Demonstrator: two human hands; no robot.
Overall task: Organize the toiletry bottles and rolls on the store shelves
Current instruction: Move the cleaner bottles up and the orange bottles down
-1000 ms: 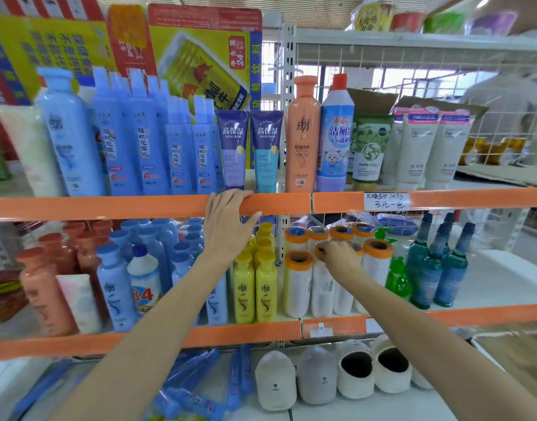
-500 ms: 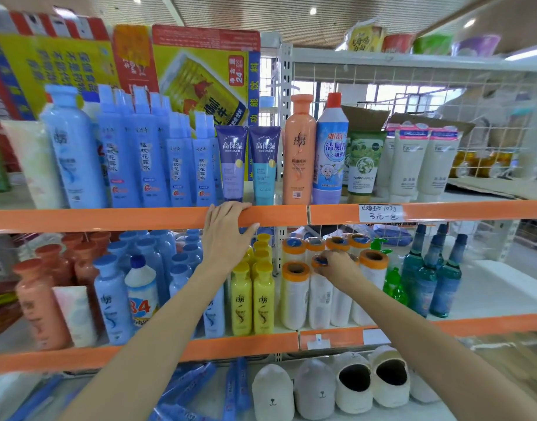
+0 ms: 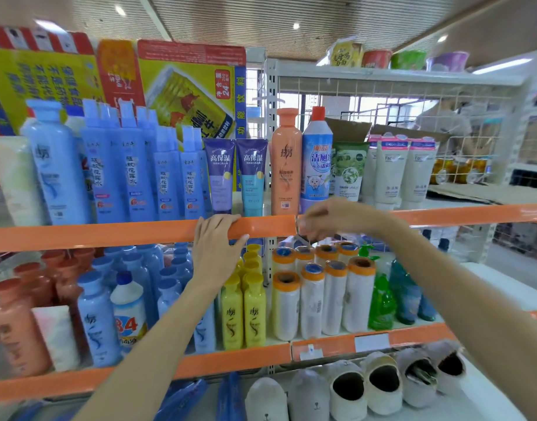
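Shelves mostly sorted: tall pale-blue plastic bottles lined up along upper shelf left, purple and teal squeeze tubes next, then peach bottle and blue red-capped cleaner bottle, white face-wash tubes to the right. Middle shelf: small blue bottles grouped left, yellow plastic bottles in neat files at centre, white plastic-wrapped rolls with orange-rimmed cores standing upright in two rows just right of them, green and teal bottles beyond.

Left to do, by the look of it: peach and blue cleaner bottles on upper shelf sit among unlike goods; white "84" bottle mixed in with small blue ones; terracotta bottles at far left look loosely packed. More than half done, as a judgement.

Grip:
- left hand draped over orange front lip of upper shelf, fingers relaxed over top edge, thumb spread along the lip's lower edge; holds nothing, bracing only
- right hand up at the same orange lip, beside the seam between the two strips, above the rolls and apart from them; fingers bunched, possibly pinching something small at the edge, too motion-blurred to tell what, or whether anything is held
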